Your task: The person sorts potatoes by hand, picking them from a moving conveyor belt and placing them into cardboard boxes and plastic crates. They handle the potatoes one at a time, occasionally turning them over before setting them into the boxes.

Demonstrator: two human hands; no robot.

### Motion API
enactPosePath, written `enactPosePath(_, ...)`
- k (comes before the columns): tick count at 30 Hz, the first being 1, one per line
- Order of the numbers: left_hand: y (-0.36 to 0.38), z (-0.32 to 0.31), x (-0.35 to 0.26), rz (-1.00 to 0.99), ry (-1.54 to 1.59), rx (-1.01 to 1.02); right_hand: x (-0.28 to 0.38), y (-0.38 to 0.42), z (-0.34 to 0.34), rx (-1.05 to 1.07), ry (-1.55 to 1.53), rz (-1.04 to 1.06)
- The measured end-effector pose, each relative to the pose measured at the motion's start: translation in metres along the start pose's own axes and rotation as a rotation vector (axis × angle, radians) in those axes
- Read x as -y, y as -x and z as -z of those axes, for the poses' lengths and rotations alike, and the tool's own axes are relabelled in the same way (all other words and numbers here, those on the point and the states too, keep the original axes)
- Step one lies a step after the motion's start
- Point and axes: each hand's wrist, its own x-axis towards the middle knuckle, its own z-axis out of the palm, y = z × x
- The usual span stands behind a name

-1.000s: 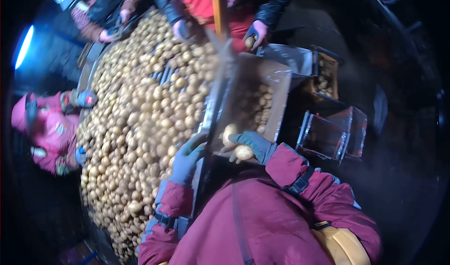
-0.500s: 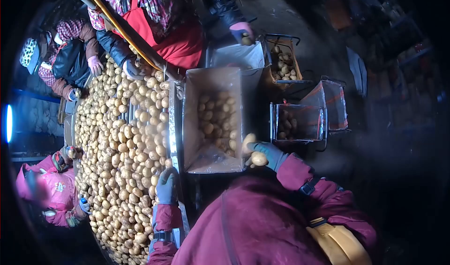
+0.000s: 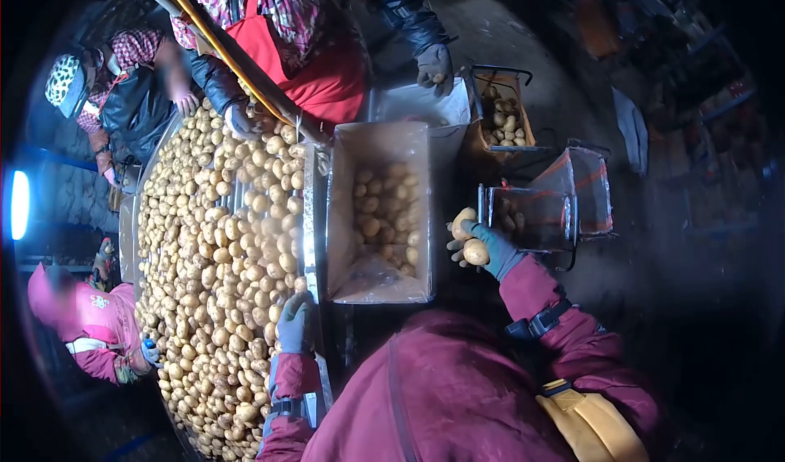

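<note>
My right hand (image 3: pixel 497 249), in a grey-green glove, grips two potatoes, a longer one (image 3: pixel 464 223) above a rounder one (image 3: pixel 475 252). It is to the right of a plastic-lined box (image 3: pixel 335 217) with potatoes in its bottom, near a lined crate (image 3: pixel 536 217). My left hand (image 3: pixel 295 323), in a grey glove, is at the metal rail (image 3: pixel 309 208) along the sorting table. A potato (image 3: pixel 300 284) lies right at its fingertips. Its fingers point away and are partly hidden, so their grip does not show. A thick layer of potatoes (image 3: pixel 221 282) covers the table.
A co-worker in a red apron (image 3: pixel 327 86) stands at the far end, one gloved hand (image 3: pixel 435 68) over a white-lined box (image 3: pixel 417 102). Two more people work along the left side. A crate of potatoes (image 3: pixel 504 118) stands beyond. A pole (image 3: pixel 221 45) slants over the table.
My right hand has moved right, away from the lined box, with the two potatoes. My left hand stays at the rail. The view has shifted slightly, and the co-workers' hands have moved.
</note>
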Motion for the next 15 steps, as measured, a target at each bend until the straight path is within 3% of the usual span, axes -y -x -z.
enactPosePath(4,0.009,-0.014,-0.024,0.044,-0.025,-0.039,0.041,-0.004,-0.005,0.0,-0.057,0.176)
enactPosePath(5,0.002,-0.008,-0.006,-0.009,0.003,-0.022,0.055,-0.034,0.034,0.009,-0.096,0.266)
enactPosePath(6,0.006,-0.013,-0.015,0.048,-0.061,-0.049,0.076,-0.039,0.043,-0.091,-0.13,0.452)
enactPosePath(7,-0.006,-0.001,0.009,-0.036,-0.217,-0.031,0.098,-0.021,0.015,-0.241,-0.084,0.53)
enactPosePath(8,-0.017,0.01,0.031,-0.123,-0.373,-0.026,0.101,-0.029,0.014,-0.235,-0.023,0.612)
enactPosePath(10,0.001,-0.011,-0.005,-0.157,-0.546,-0.118,0.094,-0.038,-0.003,-0.195,0.093,0.342)
enactPosePath(11,0.025,-0.036,-0.066,0.086,-0.388,-0.108,0.083,-0.045,-0.013,-0.15,0.164,0.247)
enactPosePath(12,0.033,-0.044,-0.084,0.186,-0.129,-0.092,0.066,-0.047,-0.032,-0.011,0.207,0.201)
enactPosePath(14,0.03,-0.038,-0.076,0.042,-0.308,-0.083,0.022,-0.055,-0.079,-0.021,0.193,0.128)
enactPosePath(15,0.027,-0.033,-0.064,0.071,-0.28,-0.046,0.002,-0.058,-0.106,0.077,0.181,0.075)
